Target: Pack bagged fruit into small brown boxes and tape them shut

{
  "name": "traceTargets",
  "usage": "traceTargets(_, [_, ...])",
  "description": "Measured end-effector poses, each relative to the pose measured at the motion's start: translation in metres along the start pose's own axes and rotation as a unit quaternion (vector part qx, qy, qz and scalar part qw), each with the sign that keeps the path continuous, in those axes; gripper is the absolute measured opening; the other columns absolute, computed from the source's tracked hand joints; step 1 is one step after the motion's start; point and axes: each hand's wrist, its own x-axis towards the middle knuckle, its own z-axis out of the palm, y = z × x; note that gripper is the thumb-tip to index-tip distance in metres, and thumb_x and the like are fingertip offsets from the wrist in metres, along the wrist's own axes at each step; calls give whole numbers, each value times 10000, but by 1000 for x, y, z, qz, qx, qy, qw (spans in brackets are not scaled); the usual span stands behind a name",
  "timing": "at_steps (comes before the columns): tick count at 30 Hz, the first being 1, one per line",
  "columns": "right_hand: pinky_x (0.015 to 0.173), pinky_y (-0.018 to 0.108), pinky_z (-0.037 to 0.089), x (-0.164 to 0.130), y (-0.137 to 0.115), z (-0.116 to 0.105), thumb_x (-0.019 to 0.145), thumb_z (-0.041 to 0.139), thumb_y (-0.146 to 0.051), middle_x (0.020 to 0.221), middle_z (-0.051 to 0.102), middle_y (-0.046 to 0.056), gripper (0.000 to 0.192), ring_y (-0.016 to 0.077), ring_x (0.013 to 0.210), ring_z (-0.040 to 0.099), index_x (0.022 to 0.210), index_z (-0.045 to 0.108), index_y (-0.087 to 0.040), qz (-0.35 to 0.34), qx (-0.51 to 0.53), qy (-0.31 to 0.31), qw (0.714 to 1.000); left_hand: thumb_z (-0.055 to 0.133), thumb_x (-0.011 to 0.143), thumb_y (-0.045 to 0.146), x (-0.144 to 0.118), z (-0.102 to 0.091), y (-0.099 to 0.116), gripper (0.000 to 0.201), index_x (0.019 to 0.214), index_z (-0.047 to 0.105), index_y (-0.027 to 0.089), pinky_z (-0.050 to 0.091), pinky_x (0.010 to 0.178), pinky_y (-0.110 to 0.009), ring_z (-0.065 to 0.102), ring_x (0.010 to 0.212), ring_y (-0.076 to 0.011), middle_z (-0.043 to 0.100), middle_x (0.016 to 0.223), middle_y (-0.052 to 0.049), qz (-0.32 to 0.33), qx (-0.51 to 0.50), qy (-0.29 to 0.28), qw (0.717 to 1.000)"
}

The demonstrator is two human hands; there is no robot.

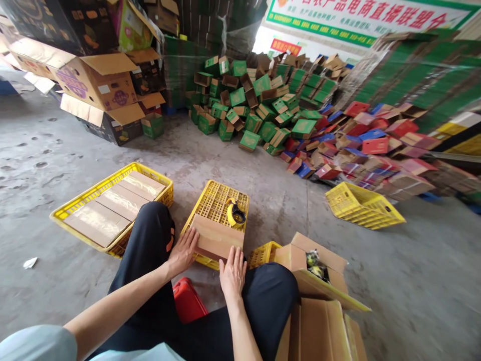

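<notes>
While our left grip (183, 252) and right grip (232, 275) rest unclamped, fingers extended, against the cardboard box (217, 235), we judge even pressure best for keeping its top flush; beneath it sits a yellow crate (212, 193), also bearing a tape dispenser (236, 214).

The left hand (184, 252) and right hand (232, 275) hide parts of the brown carton (216, 235). A red object (187, 301), partly covered by the trousers (270, 291), cannot be identified. The view's top edge cuts off the banner (356, 22); blur smears the red and blue cartons (376, 146).
</notes>
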Motion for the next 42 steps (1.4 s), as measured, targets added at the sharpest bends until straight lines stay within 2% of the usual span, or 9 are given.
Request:
traceTargets(3, [1238, 592, 285, 1, -8, 8, 1039, 412, -393, 1673, 323, 278, 697, 425, 1565, 306, 1612, 358, 0, -17, 5, 16, 1000, 675, 807, 272, 4, 6, 15, 1055, 1671, 103, 73, 259, 1236, -658, 99, 1597, -462, 80, 1716, -305, -5, -10, 21, 1000])
traceTargets(6, [1253, 543, 291, 2, -26, 16, 1031, 372, -264, 1667, 378, 226, 625, 361, 1571, 319, 1619, 374, -50, -80, 27, 32, 996, 672, 843, 291, 8, 13, 35, 1023, 1678, 114, 99, 248, 1204, -719, 84, 1582, -509, 25, 1712, -317, 14, -29, 19, 999])
traceTargets(10, [1254, 507, 315, 6, -45, 12, 1012, 317, -157, 1654, 438, 152, 617, 288, 1561, 360, 1625, 391, -129, -142, 50, 27, 988, 632, 878, 272, 13, 13, 48, 920, 1674, 206, 95, 228, 1222, -697, 95, 1592, -490, 122, 1713, -301, 66, -56, -15, 996])
traceTargets(16, [1230, 646, 278, 9, -29, -7, 1091, 333, -453, 1663, 421, 128, 576, 350, 1547, 377, 1628, 400, -255, -100, 40, 6, 994, 684, 911, 498, 17, -5, 27, 865, 1656, 328, 238, 233, 1273, -574, 269, 1587, -367, 321, 1707, -141, 53, -46, -29, 997])
traceTargets(23, [1189, 657, 338, 9, -9, -2, 1081, 328, -548, 1664, 379, 232, 687, 446, 1537, 359, 1617, 411, -128, -13, 4, 17, 1000, 466, 1039, 595, 8, 2, 14, 743, 1632, 376, 155, 272, 1273, -537, 323, 1567, -351, 382, 1674, -160, -16, -30, 66, 997])
traceTargets(26, [1200, 623, 344, 10, -14, 3, 1063, 399, -564, 1664, 367, 255, 706, 466, 1539, 342, 1599, 444, -108, -34, 5, 31, 999, 426, 1057, 566, 10, 8, 16, 721, 1613, 393, 108, 279, 1274, -548, 289, 1580, -362, 364, 1676, -197, -14, -41, 84, 996])
traceTargets(31, [1226, 577, 337, 18, -31, 5, 1093, 370, -400, 1682, 391, 143, 563, 401, 1558, 335, 1617, 427, -200, -138, 36, 29, 989, 308, 1106, 436, 23, 4, 21, 590, 1536, 504, 82, 268, 1280, -570, 266, 1589, -359, 396, 1659, -195, -1, -80, 72, 994])
traceTargets(35, [1239, 552, 338, 37, -48, 0, 1059, 362, -238, 1651, 456, 95, 567, 356, 1573, 320, 1623, 403, -195, -201, 73, 0, 977, 264, 1121, 485, 40, -6, 23, 580, 1571, 482, 193, 305, 1273, -552, 321, 1573, -312, 469, 1632, -107, 22, -135, 23, 990])
traceTargets(42, [1277, 538, 287, 69, -74, -13, 1042, 426, -293, 1662, 425, 114, 637, 301, 1564, 352, 1657, 287, -202, -224, 71, -48, 971, 304, 1065, 667, 63, -6, 19, 733, 1601, 431, 184, 382, 1226, -536, 398, 1534, -332, 439, 1637, -178, -15, -151, 55, 987])
